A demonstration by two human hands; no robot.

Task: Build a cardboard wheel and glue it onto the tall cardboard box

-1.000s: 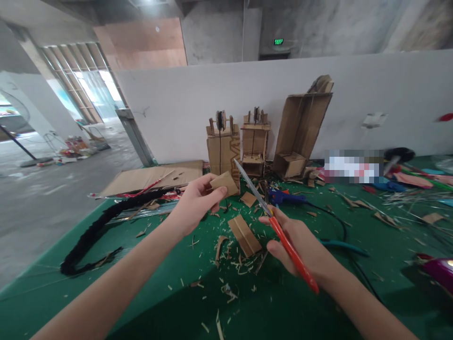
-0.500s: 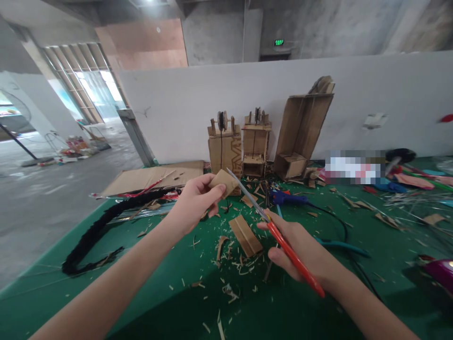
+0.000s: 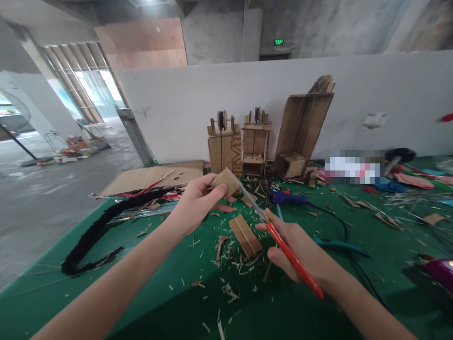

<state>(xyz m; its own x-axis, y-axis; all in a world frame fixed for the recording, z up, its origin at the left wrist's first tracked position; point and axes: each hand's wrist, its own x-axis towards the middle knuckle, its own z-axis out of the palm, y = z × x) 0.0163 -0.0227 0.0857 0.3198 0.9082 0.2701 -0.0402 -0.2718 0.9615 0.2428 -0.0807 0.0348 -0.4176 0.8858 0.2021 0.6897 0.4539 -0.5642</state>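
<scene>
Pinched between the thumb and fingers of my left hand [image 3: 201, 200] is a small piece of cardboard [image 3: 226, 183], held up above the table. My right hand [image 3: 293, 243] is closed round the red handles of a pair of scissors [image 3: 283, 241]. Their blades point up and to the left, along the right edge of the cardboard piece. Whether the blade tips touch it or bite into it, I cannot tell. Beneath my hands a creased cardboard strip [image 3: 245, 236] lies among many pale scraps.
Cardboard models with spools [image 3: 222, 156] and a tall cardboard box [image 3: 304, 127] stand against the white wall. A blue glue gun [image 3: 290, 198] with a cord lies to the right, near teal-handled pliers [image 3: 341, 245]. A fuzzy black strand [image 3: 95, 231] and a flat cardboard sheet [image 3: 159, 175] lie left.
Lower fingers of my left hand have stretched out to the right beneath the cardboard piece. The scissors have shifted only very slightly; everything on the table stays put.
</scene>
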